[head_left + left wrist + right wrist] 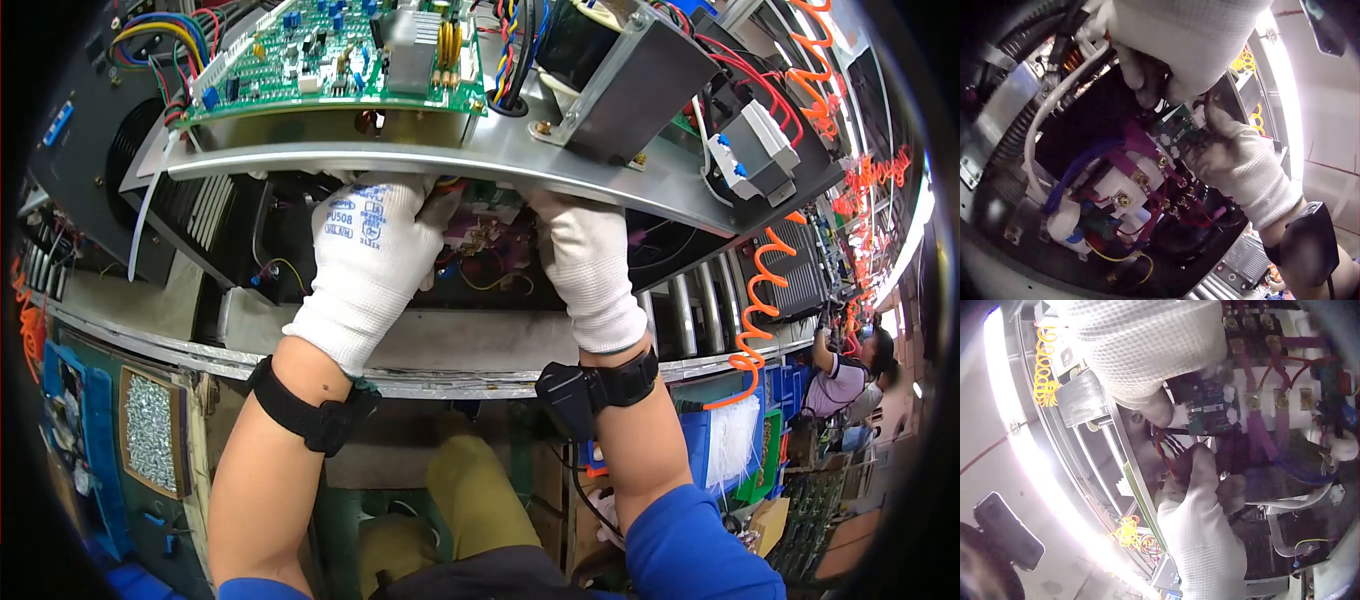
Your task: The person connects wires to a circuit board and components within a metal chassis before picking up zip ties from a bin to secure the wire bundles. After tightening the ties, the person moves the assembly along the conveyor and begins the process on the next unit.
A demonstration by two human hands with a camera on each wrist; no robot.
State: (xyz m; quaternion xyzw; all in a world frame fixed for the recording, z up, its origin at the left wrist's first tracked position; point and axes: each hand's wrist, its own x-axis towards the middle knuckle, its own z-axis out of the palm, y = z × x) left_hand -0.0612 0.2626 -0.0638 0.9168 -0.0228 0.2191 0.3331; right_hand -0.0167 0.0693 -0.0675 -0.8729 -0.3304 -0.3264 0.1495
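Both hands wear white knitted gloves with grey fingertips and reach under a metal panel (420, 157) into an equipment chassis. In the right wrist view, the left hand (1200, 525) pinches a bundle of red, black and other coloured wires (1169, 450). The right hand (1147, 353) has its curled fingers on the upper end of that bundle, right beside a small green circuit board (1207, 412). The head view shows the left hand (370, 255) and right hand (588, 255) with their fingertips hidden by the panel. Purple-sleeved busbars (1138, 147) with brass bolts lie close below the hands.
A large green circuit board (330, 65) sits on top of the panel, beside a black capacitor (580, 45). Metal rollers (690, 310) run beneath the chassis. Orange coiled hoses (760, 300) hang at the right. A box of screws (152, 430) stands lower left.
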